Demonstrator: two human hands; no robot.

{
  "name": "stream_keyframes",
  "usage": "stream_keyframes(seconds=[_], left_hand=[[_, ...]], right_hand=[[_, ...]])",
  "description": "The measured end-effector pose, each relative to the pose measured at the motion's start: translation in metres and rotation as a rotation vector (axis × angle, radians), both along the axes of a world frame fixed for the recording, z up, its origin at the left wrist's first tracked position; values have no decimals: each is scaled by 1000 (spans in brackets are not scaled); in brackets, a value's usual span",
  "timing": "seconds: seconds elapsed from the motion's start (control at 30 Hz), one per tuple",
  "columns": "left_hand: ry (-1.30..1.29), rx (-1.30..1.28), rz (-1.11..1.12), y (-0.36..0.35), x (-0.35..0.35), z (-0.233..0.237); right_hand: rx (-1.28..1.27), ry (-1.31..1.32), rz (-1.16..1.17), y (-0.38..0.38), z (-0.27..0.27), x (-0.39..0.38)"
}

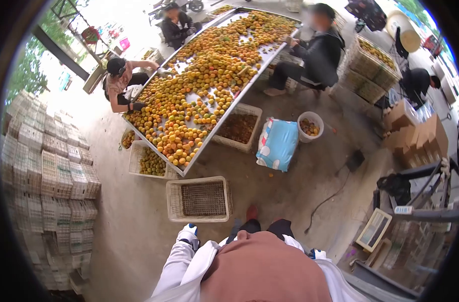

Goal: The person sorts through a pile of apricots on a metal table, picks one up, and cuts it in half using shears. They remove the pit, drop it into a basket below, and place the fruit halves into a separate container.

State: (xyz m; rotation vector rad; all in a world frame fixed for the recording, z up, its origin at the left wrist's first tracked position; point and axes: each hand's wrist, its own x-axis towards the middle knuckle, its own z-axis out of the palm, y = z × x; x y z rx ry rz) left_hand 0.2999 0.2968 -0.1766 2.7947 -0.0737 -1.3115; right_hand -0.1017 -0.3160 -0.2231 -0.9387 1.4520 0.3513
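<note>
My left hand, in a white and blue glove, hangs just below the near edge of a cream plastic crate whose mesh bottom shows. I cannot make out whether it touches the crate, and its fingers are too small to read. My right hand, also gloved, is low beside my body and mostly hidden by my sleeve. Beyond the crate stands a long metal-rimmed sorting table covered with orange and yellow-green round fruit. A crate of greener fruit sits under its near corner.
People in dark clothes and gloves sit around the table. A blue bag, a white bucket of fruit and a crate with brown contents lie right of it. Stacked crates line the left; a scale display and cable are right.
</note>
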Motion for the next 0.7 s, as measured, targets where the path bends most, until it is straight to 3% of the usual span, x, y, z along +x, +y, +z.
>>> stream_keyframes(seconds=[0.07,0.1,0.13,0.17,0.2,0.27,0.3,0.33,0.4,0.47,0.53,0.6,0.67,0.7], left_hand=[[-10,-25,36,-8,5,5],[-33,-69,166,-18,7,15],[-56,-111,295,-29,9,25],[-23,-48,274,-41,14,38],[-26,-44,296,-48,14,44],[-19,-15,347,-59,18,46],[-47,-53,396,-51,14,29],[-90,-50,487,-61,12,41],[38,64,354,-63,18,43],[37,33,367,-58,16,39],[12,17,491,-62,11,41],[-23,22,480,-67,7,39],[50,80,499,-75,11,41],[76,71,362,-82,13,53]], right_hand=[[217,-125,-118,-19,1,24],[0,-37,124,-17,13,45],[-166,-110,549,-36,-28,33],[-495,-88,1089,-58,-77,15],[-851,-56,1420,-78,-123,-2],[-643,37,1244,-87,-75,56],[-596,43,1229,-96,-69,77],[-567,50,1232,-104,-67,98],[-498,24,1249,-119,-68,137],[-56,-181,379,-130,-48,177],[-439,-62,725,-164,-167,175],[-232,-30,557,-159,-88,248],[-294,-40,737,-163,-54,307],[-338,-112,766,-170,-71,324]])
